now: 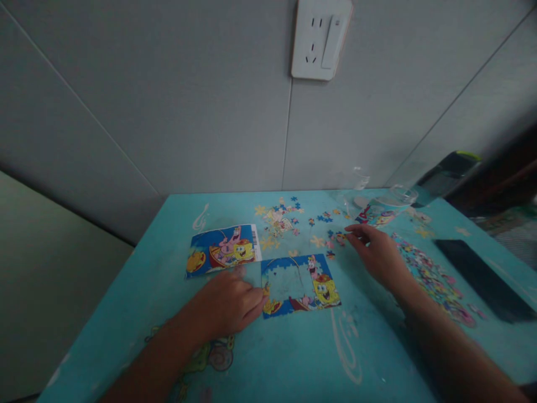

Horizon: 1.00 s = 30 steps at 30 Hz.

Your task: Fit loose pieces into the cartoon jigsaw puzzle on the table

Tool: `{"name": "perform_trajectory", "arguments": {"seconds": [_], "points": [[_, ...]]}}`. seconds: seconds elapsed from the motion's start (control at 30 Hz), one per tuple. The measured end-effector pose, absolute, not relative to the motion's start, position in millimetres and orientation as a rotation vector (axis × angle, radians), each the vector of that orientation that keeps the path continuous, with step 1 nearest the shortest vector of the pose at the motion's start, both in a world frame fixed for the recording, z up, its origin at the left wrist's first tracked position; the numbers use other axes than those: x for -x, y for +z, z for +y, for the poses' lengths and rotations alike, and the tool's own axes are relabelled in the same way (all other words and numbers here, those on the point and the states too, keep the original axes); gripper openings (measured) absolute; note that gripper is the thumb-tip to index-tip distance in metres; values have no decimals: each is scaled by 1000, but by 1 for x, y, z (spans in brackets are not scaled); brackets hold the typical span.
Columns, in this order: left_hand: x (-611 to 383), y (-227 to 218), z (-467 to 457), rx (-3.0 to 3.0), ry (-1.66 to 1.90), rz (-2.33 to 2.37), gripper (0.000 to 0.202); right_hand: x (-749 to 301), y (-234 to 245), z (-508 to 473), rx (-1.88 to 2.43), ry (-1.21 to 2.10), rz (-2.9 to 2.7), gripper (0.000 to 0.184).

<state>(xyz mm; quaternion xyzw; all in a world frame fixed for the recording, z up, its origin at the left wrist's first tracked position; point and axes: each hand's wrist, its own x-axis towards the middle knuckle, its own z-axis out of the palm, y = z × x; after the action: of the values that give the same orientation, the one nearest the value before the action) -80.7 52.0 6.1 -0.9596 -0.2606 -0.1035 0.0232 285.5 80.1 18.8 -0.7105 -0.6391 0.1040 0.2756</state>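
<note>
A partly assembled cartoon jigsaw puzzle (329,291) lies flat on the table, its frame joined around a bare middle. My left hand (232,299) rests at its left edge, fingers loosely bent and touching the border, with nothing seen in them. Just above that hand lies a printed picture card (224,249) with the same cartoon scene. My right hand (373,249) reaches to the loose jigsaw pieces (330,235) beyond the puzzle. Its thumb and forefinger come together at a small piece (340,239), which is partly covered by the fingertips.
More loose pieces (279,218) are scattered toward the wall. A larger heap of pieces (436,280) spreads right of my right arm, beside a dark flat strip (482,274). A clear printed tub (384,210) stands at the back right. A wall socket (321,39) is above the table.
</note>
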Motion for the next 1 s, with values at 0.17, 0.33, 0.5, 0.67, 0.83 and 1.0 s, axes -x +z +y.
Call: {"name": "perform_trajectory", "arguments": {"seconds": [0.17,0.33,0.5,0.67,0.83,1.0], "points": [[81,6,53,2967,-264,-807,33,-303,11,88,1957,255,-1711,21],[81,8,53,2974,-243,-801,32,-307,9,90,1967,281,-1780,20],[81,7,54,2987,-253,-799,32,-306,9,90,1985,326,-1787,18],[82,5,52,2991,-276,-803,33,-306,9,91,1987,317,-1784,18],[82,5,52,3014,-260,-798,33,-298,11,89,1837,465,-1859,17],[81,7,53,3014,-270,-801,34,-283,16,82,1745,598,-1903,19]]}}
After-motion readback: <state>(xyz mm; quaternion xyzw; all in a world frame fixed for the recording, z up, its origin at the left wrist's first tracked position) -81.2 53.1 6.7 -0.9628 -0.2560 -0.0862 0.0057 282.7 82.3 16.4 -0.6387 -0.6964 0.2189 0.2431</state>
